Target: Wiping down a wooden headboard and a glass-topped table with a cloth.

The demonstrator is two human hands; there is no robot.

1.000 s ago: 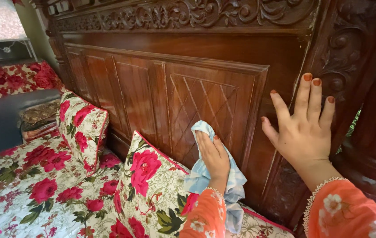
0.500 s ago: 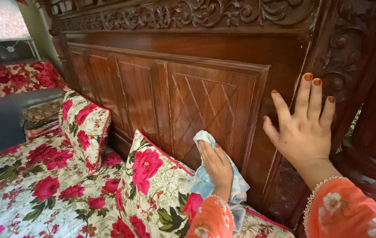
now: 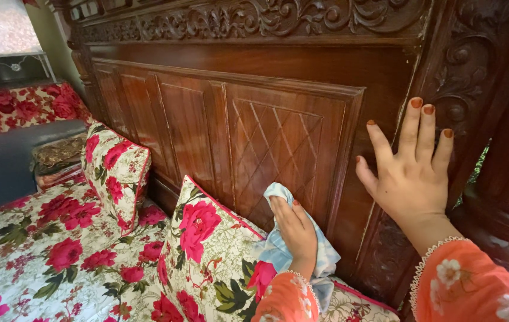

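Observation:
My left hand [image 3: 296, 231] presses a light blue cloth [image 3: 323, 250] against the low part of the carved dark wooden headboard [image 3: 254, 137], just above a floral pillow [image 3: 206, 256]. The cloth bunches out around and under the hand. My right hand [image 3: 412, 173] lies flat with fingers spread on the headboard's right post, holding nothing. Both sleeves are orange with white flowers.
A second floral pillow [image 3: 115, 173] leans on the headboard further left. The bed is covered by a red-flowered sheet [image 3: 45, 256]. A dark blue blanket [image 3: 4, 164] and folded fabrics [image 3: 57, 158] lie at the far left. A thick carved bedpost [image 3: 505, 185] stands at the right.
My left hand has slid the cloth down the lattice panel toward the pillow. The right hand has stayed flat in place.

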